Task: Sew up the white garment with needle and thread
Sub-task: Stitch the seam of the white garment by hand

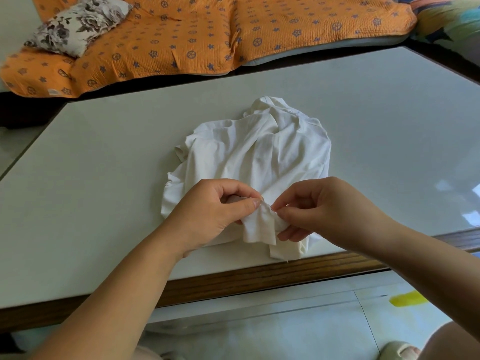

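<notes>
white garment (259,152) crumpled in a heap on the table (104,157), toward its near edge | left hand (213,214) pinches a raised fold of the hem between thumb and forefinger | right hand (322,211) pinches the same fold just beside it (needle too small to make out) | orange quilt (197,35) beyond the table's far edge

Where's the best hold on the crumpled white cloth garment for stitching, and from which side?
Pinch the crumpled white cloth garment at its folded near flap, coming in from the near edge of the pale table. That flap stands lifted and thin, while the rest lies bunched on the tabletop. The left hand and right hand pinch it there, one on each side.
</notes>
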